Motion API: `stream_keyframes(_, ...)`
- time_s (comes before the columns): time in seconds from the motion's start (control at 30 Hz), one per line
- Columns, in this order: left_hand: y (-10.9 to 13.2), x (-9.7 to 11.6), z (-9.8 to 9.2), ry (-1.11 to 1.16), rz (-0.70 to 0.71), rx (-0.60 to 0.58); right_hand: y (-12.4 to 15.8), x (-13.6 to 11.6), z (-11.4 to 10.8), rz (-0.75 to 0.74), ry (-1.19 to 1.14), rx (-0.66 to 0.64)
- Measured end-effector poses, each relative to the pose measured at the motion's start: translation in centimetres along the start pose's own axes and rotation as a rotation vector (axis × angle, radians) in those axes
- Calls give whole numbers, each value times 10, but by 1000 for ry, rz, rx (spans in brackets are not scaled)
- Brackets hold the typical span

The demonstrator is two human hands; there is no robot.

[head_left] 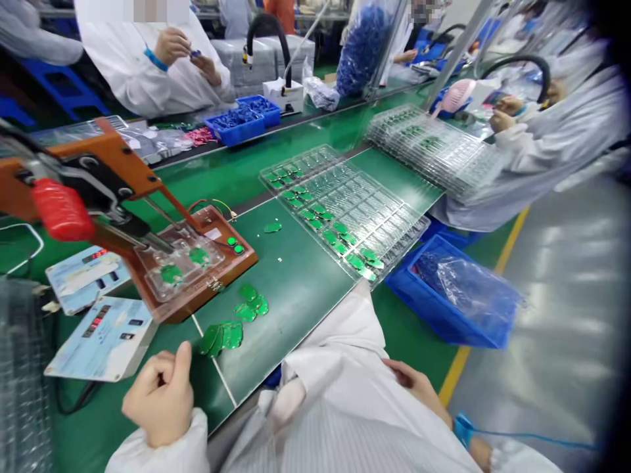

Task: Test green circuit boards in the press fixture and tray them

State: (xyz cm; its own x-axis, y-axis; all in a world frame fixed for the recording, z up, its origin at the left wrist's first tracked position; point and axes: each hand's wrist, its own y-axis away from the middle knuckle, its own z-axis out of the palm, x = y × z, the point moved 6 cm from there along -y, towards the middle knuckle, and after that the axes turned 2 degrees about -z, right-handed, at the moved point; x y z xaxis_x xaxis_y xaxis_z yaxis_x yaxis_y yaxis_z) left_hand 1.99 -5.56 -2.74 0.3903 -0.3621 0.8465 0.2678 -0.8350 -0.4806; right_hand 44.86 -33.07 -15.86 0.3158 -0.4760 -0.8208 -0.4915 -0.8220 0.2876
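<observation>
My left hand (165, 394) is curled closed over the table's near left, beside a fanned pile of green circuit boards (221, 337). Nothing can be made out in its fingers. Beyond that pile lie several more green boards (252, 304). My right hand (419, 387), with a blue wrist strap, rests at the right side of my white coat; its fingertips are hidden by the cloth. An orange test fixture (197, 289) with a red-handled clamp (62, 210) holds two green boards under a clear plate. A clear tray (355, 203) carries green boards along its left side.
Two blue-white meters (106, 338) sit left of the fixture. Stacked clear trays (434, 148) stand at the back right. A blue bin (453, 295) is beside the table's right edge. Across the bench, a person (152, 66) works near blue boxes (241, 125); another sits right.
</observation>
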Motion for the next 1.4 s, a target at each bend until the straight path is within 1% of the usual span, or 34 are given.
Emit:
stream_keyframes(0.17,-1,2,4,24,-50,10,-12,19,22,114,4,-51)
stream_keyframes(0.23,-2,2,4,34,-57,16,-20,20,29,146,34,-75)
stream_keyframes(0.3,-3,2,4,37,-55,8,-29,16,33,167,66,-134)
stream_keyframes(0.33,-3,3,4,36,-52,4,-33,12,33,169,82,-185)
stream_keyframes(0.4,-3,3,4,30,-37,9,-42,0,29,158,115,-331)
stream_keyframes(0.53,-4,2,1,26,8,38,-64,-35,3,132,236,-697)
stream_keyframes(0.6,-4,0,-1,14,18,45,-80,-67,-8,103,328,-796)
stream_keyframes(0.63,-3,-1,-2,1,18,48,-87,-89,-9,65,365,-834)
stream_keyframes(0.7,-2,-3,-5,-40,8,60,-95,-146,-1,-61,388,-922)
stream_keyframes(0.73,-1,-3,-7,-64,1,68,-92,-180,8,-175,378,-1014)
stream_keyframes(0.77,0,-4,-8,-88,-4,75,-88,-213,17,-259,341,-1077)
stream_keyframes(0.8,1,-5,-9,-109,-9,81,-84,-247,24,-346,289,-1105)
stream_keyframes(0.87,2,-6,-10,-142,-10,85,-75,-307,38,-553,263,-1118)
stream_keyframes(0.97,3,-6,-8,-200,17,67,-67,-382,56,-898,245,-1079)
stream_keyframes(1.03,2,-5,-5,-240,52,47,-69,-426,67,-1109,197,-995)
stream_keyframes(1.1,1,-3,-2,-267,79,36,-77,-467,80,-1262,105,-837)
stream_keyframes(1.17,0,-2,0,-280,89,41,-88,-499,95,-1335,-16,-655)
stream_keyframes(1.23,0,-1,0,-294,90,55,-96,-520,115,-1371,-137,-531)
stream_keyframes(1.33,1,0,-3,-314,83,82,-92,-535,146,-1439,-255,-480)
stream_keyframes(1.4,2,0,-6,-324,77,101,-81,-537,155,-1432,-355,-454)
